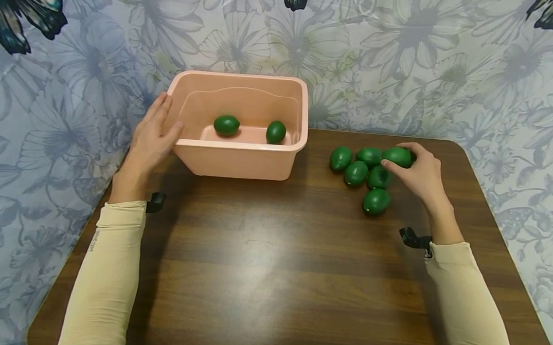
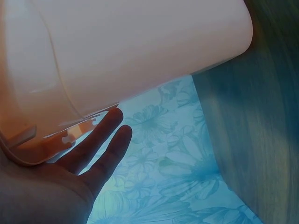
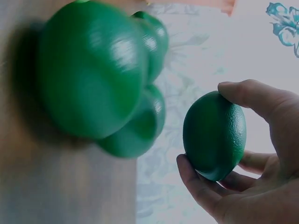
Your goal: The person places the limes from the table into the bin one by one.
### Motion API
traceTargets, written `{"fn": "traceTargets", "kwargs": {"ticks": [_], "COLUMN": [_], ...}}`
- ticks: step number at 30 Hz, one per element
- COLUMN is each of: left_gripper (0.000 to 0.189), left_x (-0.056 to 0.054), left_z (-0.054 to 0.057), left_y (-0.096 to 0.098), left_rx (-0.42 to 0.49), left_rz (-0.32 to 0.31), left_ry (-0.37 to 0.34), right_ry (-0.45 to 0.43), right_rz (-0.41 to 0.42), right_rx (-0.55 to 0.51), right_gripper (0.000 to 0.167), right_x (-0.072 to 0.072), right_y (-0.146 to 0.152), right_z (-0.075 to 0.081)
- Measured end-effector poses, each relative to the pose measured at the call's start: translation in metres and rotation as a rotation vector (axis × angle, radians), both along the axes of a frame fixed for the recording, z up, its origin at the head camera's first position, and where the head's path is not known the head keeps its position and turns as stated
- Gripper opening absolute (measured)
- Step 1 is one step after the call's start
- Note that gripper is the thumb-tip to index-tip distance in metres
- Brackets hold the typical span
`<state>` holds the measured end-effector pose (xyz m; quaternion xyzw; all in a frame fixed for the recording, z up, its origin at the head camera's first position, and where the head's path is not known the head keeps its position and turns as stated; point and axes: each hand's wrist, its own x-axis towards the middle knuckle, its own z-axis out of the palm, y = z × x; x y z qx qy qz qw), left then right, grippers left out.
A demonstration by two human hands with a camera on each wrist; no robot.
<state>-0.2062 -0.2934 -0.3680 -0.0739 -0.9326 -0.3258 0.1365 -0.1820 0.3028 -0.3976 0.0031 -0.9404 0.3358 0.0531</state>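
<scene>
In the head view, my right hand (image 1: 420, 171) pinches a green lime (image 1: 396, 156) between thumb and fingers, at the far edge of the lime group. The right wrist view shows that lime (image 3: 214, 136) apart from the others, thumb on one end and fingertips around the other. Several more limes (image 1: 376, 201) lie close together on the table beside this hand. My left hand (image 1: 150, 138) rests against the left side of a peach plastic tub (image 1: 240, 163), its thumb by the front left corner. In the left wrist view, two extended fingers (image 2: 107, 161) lie along the tub's outside. Two limes (image 1: 226, 125) sit inside the tub.
The brown wooden table (image 1: 253, 274) has a rounded far right corner. The tub stands at the table's far edge, left of the loose limes. Behind and beside the table is a flower-patterned covering (image 1: 416, 55) with butterflies.
</scene>
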Motion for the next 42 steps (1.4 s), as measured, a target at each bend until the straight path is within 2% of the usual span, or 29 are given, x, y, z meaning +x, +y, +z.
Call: {"fn": "traceTargets", "kwargs": {"ticks": [10, 24, 34, 42], "left_gripper": [0.073, 0.073, 0.073, 0.073], "left_x": [0.000, 0.002, -0.001, -0.001], "left_z": [0.000, 0.000, 0.001, -0.003], "left_y": [-0.001, 0.001, 0.001, 0.001], "left_rx": [0.006, 0.022, 0.028, 0.035], "left_rz": [0.003, 0.010, -0.003, 0.009], "left_ry": [-0.009, -0.019, -0.018, -0.006], "right_ry": [0.063, 0.114, 0.148, 0.145], "right_rz": [0.021, 0.066, 0.094, 0.119], "right_rx": [-0.033, -0.109, -0.151, -0.145], "right_gripper": [0.068, 0.061, 0.060, 0.062], "right_x": [-0.022, -0.047, -0.058, -0.064], "right_y": [-0.037, -0.083, -0.110, -0.130], "right_z": [0.027, 0.049, 0.063, 0.073]}}
